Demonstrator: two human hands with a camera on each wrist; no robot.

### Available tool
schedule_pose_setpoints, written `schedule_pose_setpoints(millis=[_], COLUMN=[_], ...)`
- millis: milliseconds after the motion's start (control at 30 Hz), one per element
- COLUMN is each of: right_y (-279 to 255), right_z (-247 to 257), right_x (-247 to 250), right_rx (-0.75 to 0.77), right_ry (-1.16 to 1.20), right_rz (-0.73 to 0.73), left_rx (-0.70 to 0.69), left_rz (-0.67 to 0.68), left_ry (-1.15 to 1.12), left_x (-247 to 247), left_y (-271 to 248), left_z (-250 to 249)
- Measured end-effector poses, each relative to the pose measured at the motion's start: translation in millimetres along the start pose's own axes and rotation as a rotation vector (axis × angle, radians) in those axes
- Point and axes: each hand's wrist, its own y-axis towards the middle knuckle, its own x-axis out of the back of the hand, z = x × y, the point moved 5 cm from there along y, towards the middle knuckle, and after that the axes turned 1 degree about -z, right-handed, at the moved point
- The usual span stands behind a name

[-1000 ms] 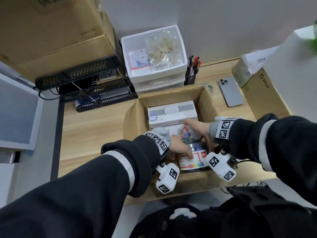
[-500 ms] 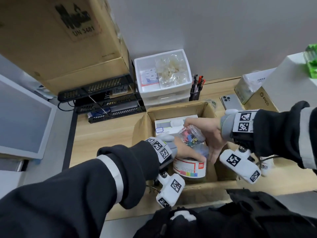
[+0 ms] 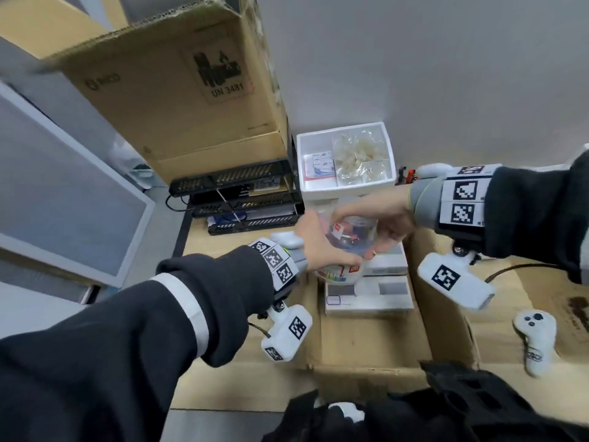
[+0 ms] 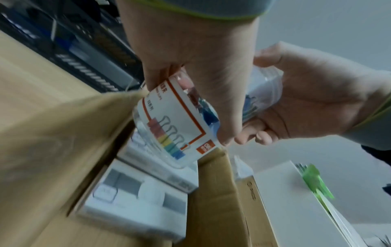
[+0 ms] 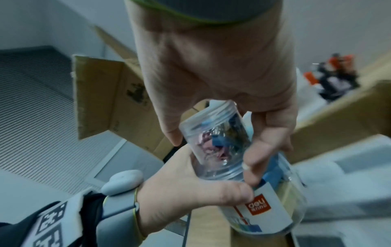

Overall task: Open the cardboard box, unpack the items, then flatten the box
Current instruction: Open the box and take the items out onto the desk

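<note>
The open cardboard box (image 3: 366,339) lies on the desk below my hands. My left hand (image 3: 322,250) grips a large clear jar (image 3: 341,272) of binder clips with a white and orange label (image 4: 175,130), held above the box. My right hand (image 3: 389,218) grips a smaller clear jar (image 3: 350,231) of coloured clips, pressed against the top of the large one. In the right wrist view the small jar (image 5: 215,147) sits between my right fingers, with the large jar (image 5: 275,208) under it. White flat boxes (image 3: 369,291) stay inside the cardboard box.
A tall cardboard box (image 3: 178,90) stands on black trays (image 3: 236,199) at the back left. A white drawer unit (image 3: 344,161) stands behind the box, a monitor (image 3: 63,202) is at the left, and a white controller (image 3: 535,339) lies on the right flap.
Both hands have risen out of the box, carrying the two jars up together. The head view has tilted and moved closer to the box.
</note>
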Motion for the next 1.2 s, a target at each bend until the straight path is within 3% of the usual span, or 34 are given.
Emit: schedule_pose_setpoints(millis=[100,200,433,567,767,900,1033,1200], right_y=[-3,4,41,95,163,197,237,264], right_z=[52,95,151,166,165,164,163,166], right_x=[-7,-21,-93,-142,-215,-245,-265,-265], right_rx=[0.179,0.317,0.338,0.255,-0.043,-0.011,-0.033,-0.004], right_ry=[-0.116,-0.060,0.026,0.031,0.040,0.061,0.042,0.095], right_rz=[-0.093,-0.128,-0.013,0.022,0.147,0.210,0.134,0.024], left_rx=[0.036,0.091,0.251,0.302,0.407,0.442,0.485,0.532], left_rz=[-0.127,-0.259,-0.409,-0.380,-0.343,-0.325,-0.293,-0.183], left_ry=[-0.021,-0.056,-0.161,-0.235,-0.229,-0.185,0.016,-0.027], left_x=[42,77,110,106,85,78,74,64], left_y=[6,15,-8,-15,-15,-16,-7,16], left_z=[10,40,139,200,297,337,364,383])
